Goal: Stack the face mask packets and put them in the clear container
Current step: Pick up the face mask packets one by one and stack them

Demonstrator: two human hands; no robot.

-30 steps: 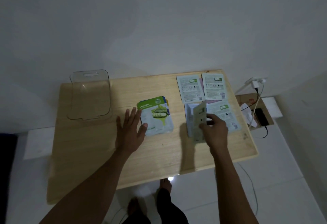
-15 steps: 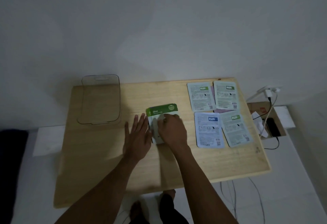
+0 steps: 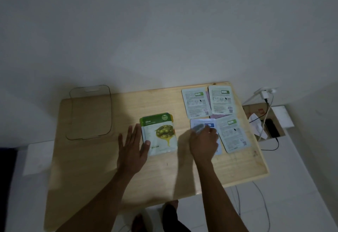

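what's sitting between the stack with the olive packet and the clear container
Nothing visible. Bare table lies between the olive packet and the clear container. Only the left hand rests at the stack's left edge, nearer the camera than that path.

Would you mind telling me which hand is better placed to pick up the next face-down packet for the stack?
The right hand. It is already on the blue-labelled packet, lifting its corner, with the other face-down packets beside it. The left hand lies flat, open, steadying the stack topped by the Olive packet.
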